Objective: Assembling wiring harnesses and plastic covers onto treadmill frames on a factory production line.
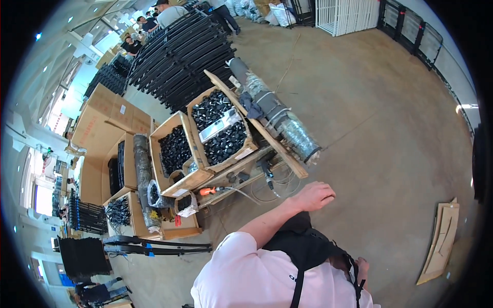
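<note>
My left hand [314,196] reaches out over the concrete floor, fingers loosely spread, holding nothing. It hovers just right of a low wooden bench [287,159] and touches nothing. Coiled cables [272,187] and an orange-handled tool [208,191] lie on the bench. Only part of my right hand [362,267] shows, down by my waist behind a black strap, so its grip cannot be judged.
Open cardboard boxes of small black parts [218,126] sit on the bench beside grey rolls wrapped in clear film [287,128]. Stacked black metal frames [179,56] lie beyond. Flat cardboard pieces [441,241] lie on the floor at right. A white wire cage [344,15] and several people stand far off.
</note>
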Demonstrator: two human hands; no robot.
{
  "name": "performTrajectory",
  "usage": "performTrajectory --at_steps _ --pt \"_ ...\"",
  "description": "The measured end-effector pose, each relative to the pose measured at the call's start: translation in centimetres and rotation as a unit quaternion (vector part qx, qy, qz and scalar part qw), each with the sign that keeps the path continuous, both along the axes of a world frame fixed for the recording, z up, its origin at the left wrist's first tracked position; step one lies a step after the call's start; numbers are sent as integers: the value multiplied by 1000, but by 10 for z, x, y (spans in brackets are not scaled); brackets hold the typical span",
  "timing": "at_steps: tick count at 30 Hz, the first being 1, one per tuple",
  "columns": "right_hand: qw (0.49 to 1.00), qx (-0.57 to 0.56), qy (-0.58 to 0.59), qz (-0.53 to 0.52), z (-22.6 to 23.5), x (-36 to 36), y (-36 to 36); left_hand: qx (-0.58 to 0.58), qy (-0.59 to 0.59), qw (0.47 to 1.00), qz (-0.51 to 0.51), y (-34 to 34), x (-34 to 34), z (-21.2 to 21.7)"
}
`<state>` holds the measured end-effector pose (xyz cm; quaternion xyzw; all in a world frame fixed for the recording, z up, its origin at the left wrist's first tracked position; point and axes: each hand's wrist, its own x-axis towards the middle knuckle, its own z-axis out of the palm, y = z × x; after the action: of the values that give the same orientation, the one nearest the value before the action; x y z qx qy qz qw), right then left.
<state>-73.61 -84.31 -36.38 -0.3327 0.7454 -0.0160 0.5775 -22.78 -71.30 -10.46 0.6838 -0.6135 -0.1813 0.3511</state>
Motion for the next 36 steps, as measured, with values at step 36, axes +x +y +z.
performTrajectory --at_steps 36 --pt "888 -12 -24 459 44 422 -484 206 77 959 178 -309 186 -68"
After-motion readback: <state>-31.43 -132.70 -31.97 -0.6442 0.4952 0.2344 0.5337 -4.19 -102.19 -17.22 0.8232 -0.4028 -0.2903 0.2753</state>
